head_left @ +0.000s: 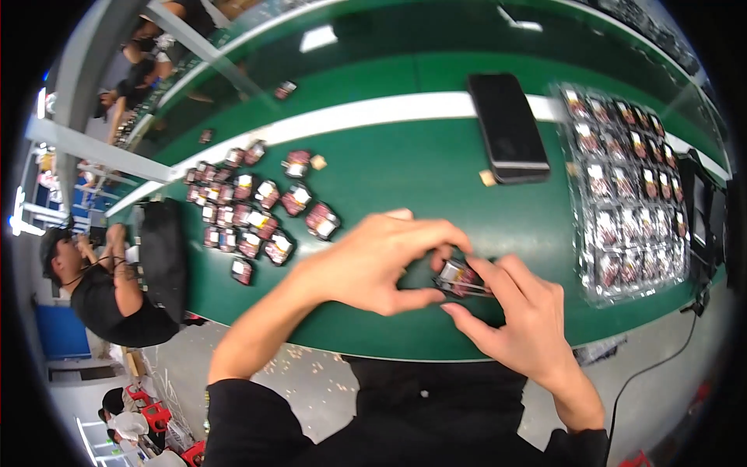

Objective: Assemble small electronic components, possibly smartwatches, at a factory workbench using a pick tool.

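Note:
Near the front edge of the green table, both my hands meet around a small dark rectangular unit (457,278) with a reddish, shiny face. My left hand (377,261) grips its left end between the thumb and curled fingers. From the other side, my right hand (525,315) pinches the right end between thumb and fingers. Fingers cover much of the unit, so its exact kind cannot be made out. Several similar units (243,187) with white and yellow patches lie loosely grouped to the left of my left hand.
A clear plastic tray (578,233) filled with rows of similar units lies at the right. Beyond my hands rests a black flat box-like object (510,128), with a small tan piece (488,178) beside it. A black bag (162,253) hangs at the table's left end; another person (117,296) sits past it.

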{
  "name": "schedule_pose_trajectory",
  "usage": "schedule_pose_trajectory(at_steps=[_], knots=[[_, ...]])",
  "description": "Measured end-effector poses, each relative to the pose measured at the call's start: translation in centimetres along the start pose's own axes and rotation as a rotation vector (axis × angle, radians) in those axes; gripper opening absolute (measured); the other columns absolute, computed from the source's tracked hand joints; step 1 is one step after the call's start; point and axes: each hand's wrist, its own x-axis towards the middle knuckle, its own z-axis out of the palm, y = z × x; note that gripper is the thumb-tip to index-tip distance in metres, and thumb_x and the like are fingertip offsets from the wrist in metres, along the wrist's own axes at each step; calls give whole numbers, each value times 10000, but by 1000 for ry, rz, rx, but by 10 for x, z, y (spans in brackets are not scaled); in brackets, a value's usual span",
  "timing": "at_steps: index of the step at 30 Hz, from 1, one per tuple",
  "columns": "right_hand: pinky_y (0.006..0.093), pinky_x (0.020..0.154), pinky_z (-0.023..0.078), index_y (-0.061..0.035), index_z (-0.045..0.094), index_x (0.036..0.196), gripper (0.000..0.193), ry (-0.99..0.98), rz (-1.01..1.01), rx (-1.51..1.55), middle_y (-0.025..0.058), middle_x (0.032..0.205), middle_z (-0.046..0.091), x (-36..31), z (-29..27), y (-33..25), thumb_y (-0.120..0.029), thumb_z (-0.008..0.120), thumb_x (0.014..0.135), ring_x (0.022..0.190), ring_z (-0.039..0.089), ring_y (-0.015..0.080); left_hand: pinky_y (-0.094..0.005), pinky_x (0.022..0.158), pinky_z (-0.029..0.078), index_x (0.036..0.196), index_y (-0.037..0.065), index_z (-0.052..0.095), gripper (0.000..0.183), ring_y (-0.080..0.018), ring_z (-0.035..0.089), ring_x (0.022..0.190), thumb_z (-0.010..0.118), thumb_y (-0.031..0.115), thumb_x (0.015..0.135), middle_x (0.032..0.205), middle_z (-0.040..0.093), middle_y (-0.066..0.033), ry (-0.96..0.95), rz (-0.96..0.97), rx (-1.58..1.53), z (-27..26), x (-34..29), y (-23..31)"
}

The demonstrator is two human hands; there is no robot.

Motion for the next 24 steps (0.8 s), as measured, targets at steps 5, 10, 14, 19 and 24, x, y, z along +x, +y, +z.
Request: schedule_pose_trajectory(at_steps=[5, 10, 14, 19, 24], knots=[[387, 531, 522, -29, 749, 1231, 501, 52, -14, 12, 49, 937, 631, 1, 8, -2, -235, 945, 819, 646, 698, 236, -326, 773, 462, 1411, 128, 695, 704, -153, 529, 715, 945, 104, 752, 1001, 728, 8, -44, -21, -14, -4, -3, 5], [393, 537, 529, -37, 737, 1198, 473, 98, -29, -9, 54, 924, 631, -1, 8, -1, -250, 931, 823, 657, 712, 244, -327, 825, 442, 1431, 114, 684, 688, -137, 503, 672, 900, 69, 780, 1038, 737, 5, -91, -85, -81, -10, 2, 13], [411, 578, 579, -62, 717, 1107, 392, 82, -22, 22, 56, 979, 664, -6, -1, 1, -276, 896, 832, 701, 743, 275, -306, 752, 564, 1395, 54, 732, 561, -103, 623, 765, 875, 34, 853, 1087, 766, -32, -125, -158, -284, -34, 12, 11], [334, 560, 570, -53, 764, 1120, 415, 171, -30, 54, 23, 903, 663, -13, -40, -13, -237, 942, 792, 658, 725, 174, -383, 978, 573, 1180, 4, 780, 266, -276, 751, 1063, 812, 129, 948, 1139, 793, -139, 505, -69, 381, -124, 26, -53], [372, 578, 584, -58, 750, 1115, 406, 348, 16, -45, 53, 897, 681, -24, -93, 17, -233, 920, 791, 664, 715, 234, -495, 1050, 542, 1407, 53, 669, 440, -451, 683, 1224, 742, 261, 1026, 1282, 700, -224, 535, -551, 755, -187, -7, -167]])
